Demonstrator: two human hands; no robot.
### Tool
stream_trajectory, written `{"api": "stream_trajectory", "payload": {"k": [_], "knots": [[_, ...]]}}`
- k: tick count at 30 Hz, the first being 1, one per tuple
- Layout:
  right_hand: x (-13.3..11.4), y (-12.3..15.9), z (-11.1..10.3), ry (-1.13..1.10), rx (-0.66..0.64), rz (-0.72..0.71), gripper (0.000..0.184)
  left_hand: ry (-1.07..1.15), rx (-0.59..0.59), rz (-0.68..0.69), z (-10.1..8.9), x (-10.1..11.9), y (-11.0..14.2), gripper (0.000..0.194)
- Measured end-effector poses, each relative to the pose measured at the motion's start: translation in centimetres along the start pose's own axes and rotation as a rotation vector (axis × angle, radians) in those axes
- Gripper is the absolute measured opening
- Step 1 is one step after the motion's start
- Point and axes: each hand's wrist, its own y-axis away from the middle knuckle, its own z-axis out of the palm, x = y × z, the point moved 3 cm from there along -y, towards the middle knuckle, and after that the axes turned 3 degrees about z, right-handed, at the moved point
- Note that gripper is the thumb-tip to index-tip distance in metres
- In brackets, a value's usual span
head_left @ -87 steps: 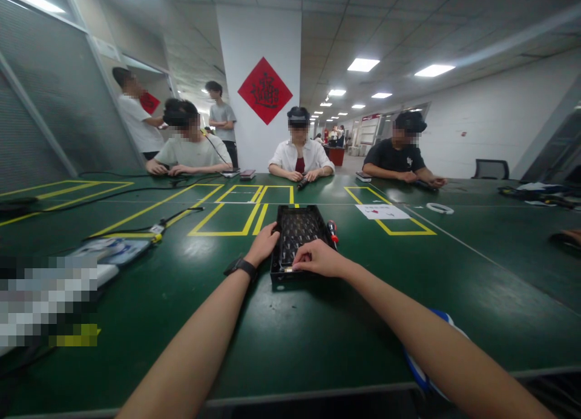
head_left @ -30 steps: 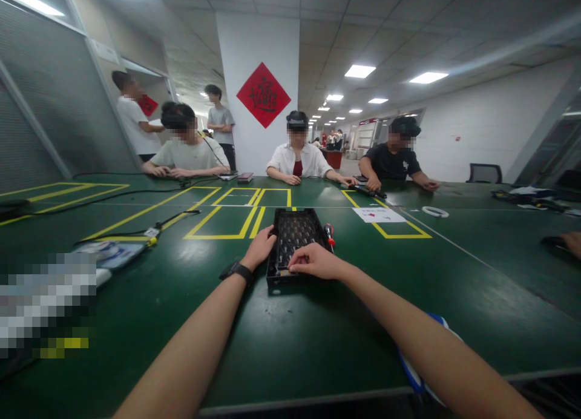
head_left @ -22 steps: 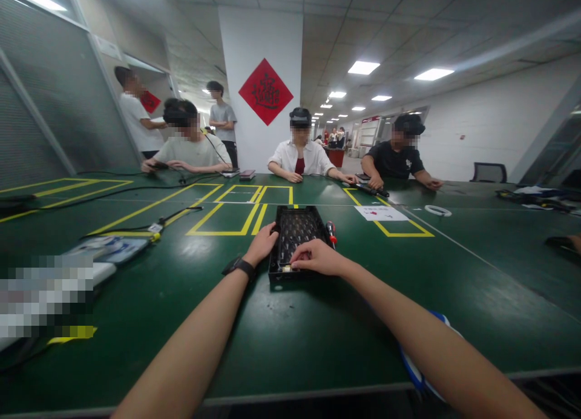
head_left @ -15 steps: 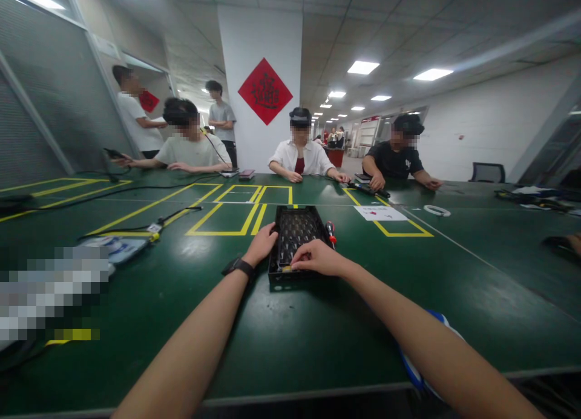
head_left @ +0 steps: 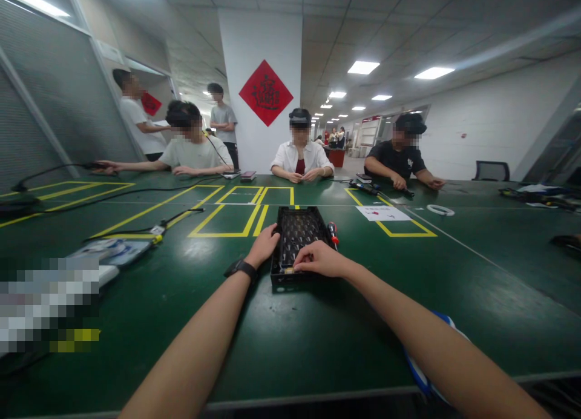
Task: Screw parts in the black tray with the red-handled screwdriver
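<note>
A black tray (head_left: 300, 230) with a grid of small compartments lies on the green table (head_left: 290, 322) ahead of me. My left hand (head_left: 264, 244) rests against the tray's left edge, fingers curled on its rim; a dark watch is on that wrist. Over the near right part of the tray my right hand (head_left: 320, 259) is closed, fingertips pinched down into the compartments; what they pinch is too small to make out. A red-handled screwdriver (head_left: 333, 230) lies along the tray's right side.
Yellow tape rectangles (head_left: 229, 219) mark the table beyond the tray. A white paper (head_left: 382, 212) and a tape ring (head_left: 440, 209) lie at right, cables and a plastic-wrapped item (head_left: 113, 249) at left. Three people sit across the table, two stand behind. A blue-white object (head_left: 417, 370) sits under my right forearm.
My hands stay on the tray almost unmoved. The seated person at far left has stretched an arm out to the left; the person in black has shifted their hands.
</note>
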Motion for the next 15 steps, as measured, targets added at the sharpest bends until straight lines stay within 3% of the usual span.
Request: {"api": "stream_trajectory", "payload": {"k": [15], "knots": [[-0.05, 0.0, 0.13, -0.001, -0.004, -0.001, 0.029, 0.002, 0.002, 0.005, -0.07, 0.26, 0.07, 0.049]]}}
